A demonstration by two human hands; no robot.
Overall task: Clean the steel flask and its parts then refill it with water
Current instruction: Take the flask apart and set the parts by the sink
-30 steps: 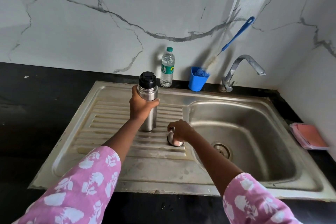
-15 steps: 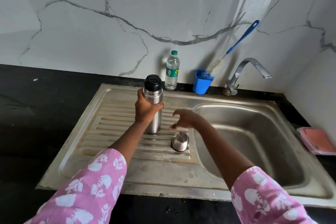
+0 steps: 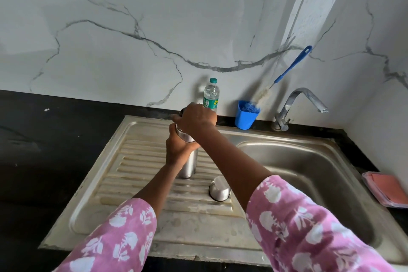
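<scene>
Head view looks down on a steel sink [image 3: 326,161] set in a black table [image 3: 55,150], and the flask [image 3: 187,165] stands upright on the ribbed drainboard [image 3: 141,174], left of the basin. Her left hand [image 3: 178,150] is wrapped round the flask's upper body, thumb and fingers curled to the steel, and her right hand [image 3: 196,118] sits over the top with fingers clasped about the stopper — the stopper itself is almost wholly hidden under that hand. The steel cup [image 3: 219,190] lies mouth down on the ribs just right of the flask, apart from it. I'd judge she is about to twist the stopper off, so the cleaning proper has hardly begun. The flask looks rigid and smooth — polished steel that will turn in a wet palm, so the grip round the body wants to be firm and high, near the shoulder, while the other hand does the turning. Whether it is heavy with liquid I cannot tell; it would not break if it tipped, but it stands tall on a narrow base across the ribs and could topple or clatter into the basin. The cup is light and would skate easily. Behind, against the marble wall, stand a water bottle [image 3: 211,95], a blue holder [image 3: 246,117] with a long brush [image 3: 291,66], and the tap [image 3: 295,104]; a pink box [image 3: 386,190] lies on the table at far right.
</scene>
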